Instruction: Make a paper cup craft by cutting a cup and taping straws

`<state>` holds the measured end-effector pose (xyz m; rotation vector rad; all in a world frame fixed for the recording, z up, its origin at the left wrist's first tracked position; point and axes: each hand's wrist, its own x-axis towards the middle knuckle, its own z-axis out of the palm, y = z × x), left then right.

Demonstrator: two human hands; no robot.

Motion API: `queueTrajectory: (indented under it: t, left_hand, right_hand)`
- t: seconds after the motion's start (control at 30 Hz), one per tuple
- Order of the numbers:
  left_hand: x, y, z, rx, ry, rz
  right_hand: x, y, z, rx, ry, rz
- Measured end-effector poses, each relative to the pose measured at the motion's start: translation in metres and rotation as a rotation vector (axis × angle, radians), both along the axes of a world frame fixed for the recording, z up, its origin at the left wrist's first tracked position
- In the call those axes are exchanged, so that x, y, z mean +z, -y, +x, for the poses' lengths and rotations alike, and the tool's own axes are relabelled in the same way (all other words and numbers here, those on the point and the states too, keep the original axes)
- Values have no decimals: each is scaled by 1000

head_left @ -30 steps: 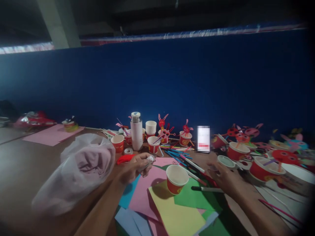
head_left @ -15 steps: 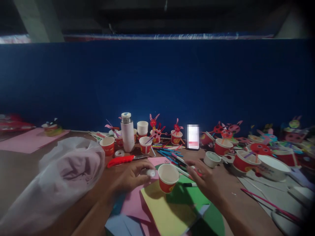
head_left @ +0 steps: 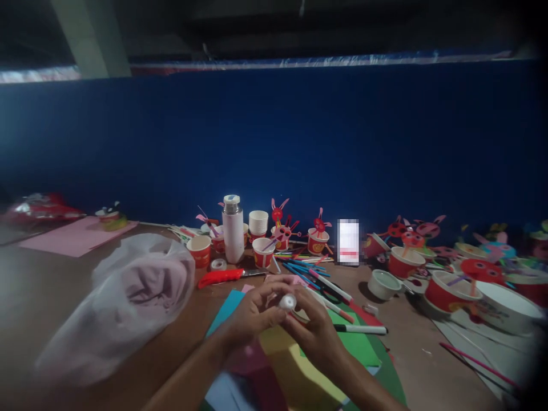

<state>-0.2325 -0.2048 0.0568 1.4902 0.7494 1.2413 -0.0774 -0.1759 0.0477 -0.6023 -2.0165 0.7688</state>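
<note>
Right hand moved beside left hand, white object between

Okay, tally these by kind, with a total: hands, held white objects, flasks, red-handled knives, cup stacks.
Left hand and right hand: 2
Held white object: 1
Flask: 1
Red-handled knife: 1
Cup stack: 1
Total: 6

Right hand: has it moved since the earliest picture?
Yes. The right hand has moved left, judged against the upright white cylindrical flask, and is now beside the left hand.
</note>
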Motion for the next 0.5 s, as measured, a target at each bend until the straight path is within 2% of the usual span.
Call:
queueTrajectory:
  t: [0.07,0.2,0.23,0.3,0.33,0.4,0.5]
  left_hand:
    - [8,10,-15,103,-233,71]
    - [18,40,-69,691,-902,266]
    - [18,47,-85,801,-1069,270]
    - [11,58,-114,934,-1366,156]
    - [6,62,-127,974,-1484,76]
    - [-8,67,-148,940,-1666,-87]
    - [-28,72,-169,881,-1750,-229]
  right_hand:
    - [-3,0,9,-25,3,46]
    - [0,4,27,-45,-13,203]
    - [1,5,30,-48,-13,238]
    - [2,6,33,-48,-6,295]
    - [2,7,34,-42,0,314]
    - [2,8,33,-35,13,330]
    - [1,11,32,-30,50,327]
